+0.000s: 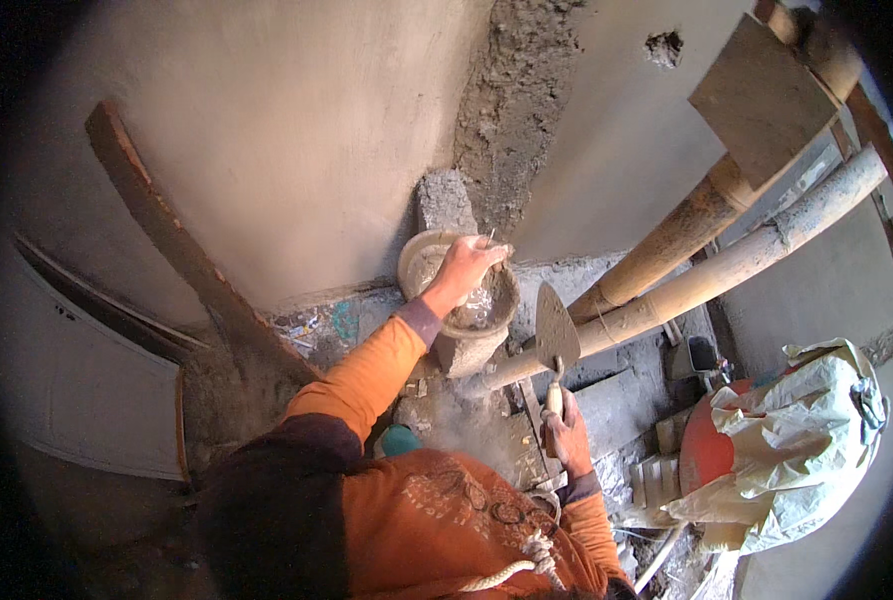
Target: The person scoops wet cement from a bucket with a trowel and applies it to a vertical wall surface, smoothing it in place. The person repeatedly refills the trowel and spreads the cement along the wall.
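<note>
My right hand point(569, 437) is wrapped round the wooden handle of a pointed masonry trowel point(555, 328), its grey-smeared metal blade pointing up and away from me. My left hand point(463, 268) reaches over a round, mud-coloured bucket point(514, 300) with wet, shiny contents. The left fingers are closed, and a short thin bit pokes up beside them; what they hold is too small to make out. Behind the bucket, a rough grey block point(444, 200) stands against the wall, and another pale block point(468, 354) shows just below the bucket.
Two thick bamboo poles point(656, 305) slant up to the right, with a square board point(761, 98) near their top. A rough unplastered strip point(521, 110) runs up the wall. At left leans a wooden plank point(171, 225). A pale sheet point(796, 430) drapes over something red at right.
</note>
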Available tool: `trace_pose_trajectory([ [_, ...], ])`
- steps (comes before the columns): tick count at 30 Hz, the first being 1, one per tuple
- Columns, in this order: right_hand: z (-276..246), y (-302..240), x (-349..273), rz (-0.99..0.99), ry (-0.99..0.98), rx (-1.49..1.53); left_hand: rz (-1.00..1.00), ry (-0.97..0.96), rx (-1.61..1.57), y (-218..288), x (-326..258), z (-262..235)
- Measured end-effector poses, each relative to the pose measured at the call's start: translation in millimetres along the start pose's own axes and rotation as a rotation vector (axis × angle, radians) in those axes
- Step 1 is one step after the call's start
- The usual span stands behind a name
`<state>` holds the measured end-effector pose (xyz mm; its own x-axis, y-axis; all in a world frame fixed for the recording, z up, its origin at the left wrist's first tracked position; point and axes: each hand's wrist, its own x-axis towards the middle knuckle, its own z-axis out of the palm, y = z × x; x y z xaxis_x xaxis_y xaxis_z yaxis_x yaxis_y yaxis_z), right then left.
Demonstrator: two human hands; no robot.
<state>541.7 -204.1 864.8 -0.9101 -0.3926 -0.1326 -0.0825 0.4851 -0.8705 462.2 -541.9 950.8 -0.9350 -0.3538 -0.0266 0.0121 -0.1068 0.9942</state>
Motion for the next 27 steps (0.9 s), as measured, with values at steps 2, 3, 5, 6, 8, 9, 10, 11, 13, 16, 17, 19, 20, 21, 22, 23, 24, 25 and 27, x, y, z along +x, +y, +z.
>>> trace_pose_trajectory([
  [2,18.7,-44.1,15.4,-0.031,-0.040,-0.027,0.008,0.001,0.000,-12.0,26.9,-22.6],
  [3,25.8,-64.8,23.1,-0.064,-0.057,-0.066,0.039,0.007,0.036,-12.4,34.0,-32.1],
  [5,33.2,-83.6,39.0,-0.123,-0.073,-0.197,0.049,-0.019,0.005,-9.9,49.7,-37.4],
  [6,34.9,-92.3,42.2,-0.136,-0.078,-0.269,0.044,-0.043,-0.020,-9.1,54.2,-34.1],
  [8,37.6,-108.0,59.3,-0.082,-0.136,-0.437,0.080,-0.077,-0.010,9.8,58.9,-32.6],
  [9,41.8,-113.9,70.7,-0.124,-0.121,-0.489,0.081,-0.079,-0.002,13.0,62.9,-33.7],
  [10,43.2,-121.2,80.9,-0.169,-0.103,-0.549,0.087,-0.082,-0.001,14.9,66.7,-34.6],
  [11,45.7,-117.6,92.0,-0.179,-0.090,-0.618,0.081,-0.082,-0.061,6.7,77.3,-39.3],
  [13,49.0,-117.7,115.3,-0.146,-0.073,-0.684,0.081,-0.090,-0.085,-1.3,89.6,-46.9],
  [16,43.1,-104.3,134.2,-0.144,-0.102,-0.727,-0.014,-0.064,-0.130,-6.6,86.1,-44.4],
  [17,39.4,-98.3,139.4,-0.161,-0.108,-0.731,-0.033,-0.051,-0.167,-6.6,84.9,-42.1],
  [19,36.5,-96.5,144.4,-0.185,-0.156,-0.729,0.006,0.011,-0.152,-19.2,87.4,-50.0],
  [20,32.8,-97.0,147.1,-0.200,-0.173,-0.731,0.000,0.049,-0.166,-23.3,88.8,-55.3],
  [21,31.9,-96.8,147.7,-0.231,-0.175,-0.707,-0.008,0.090,-0.170,-25.2,89.1,-61.7],
  [22,29.1,-89.5,148.0,-0.210,-0.193,-0.686,-0.044,0.135,-0.209,-25.9,88.1,-66.3],
  [23,25.4,-81.6,149.5,-0.230,-0.191,-0.662,-0.078,0.181,-0.249,-30.9,88.3,-70.4],
  [24,25.1,-75.2,150.2,-0.251,-0.193,-0.633,-0.114,0.231,-0.285,-37.0,86.7,-75.3],
  [25,23.5,-78.5,150.1,-0.261,-0.241,-0.614,-0.113,0.276,-0.282,-47.0,87.1,-79.7],
  [27,26.8,-66.5,149.8,-0.190,-0.211,-0.588,-0.120,0.354,-0.284,-65.3,90.0,-84.3],
])
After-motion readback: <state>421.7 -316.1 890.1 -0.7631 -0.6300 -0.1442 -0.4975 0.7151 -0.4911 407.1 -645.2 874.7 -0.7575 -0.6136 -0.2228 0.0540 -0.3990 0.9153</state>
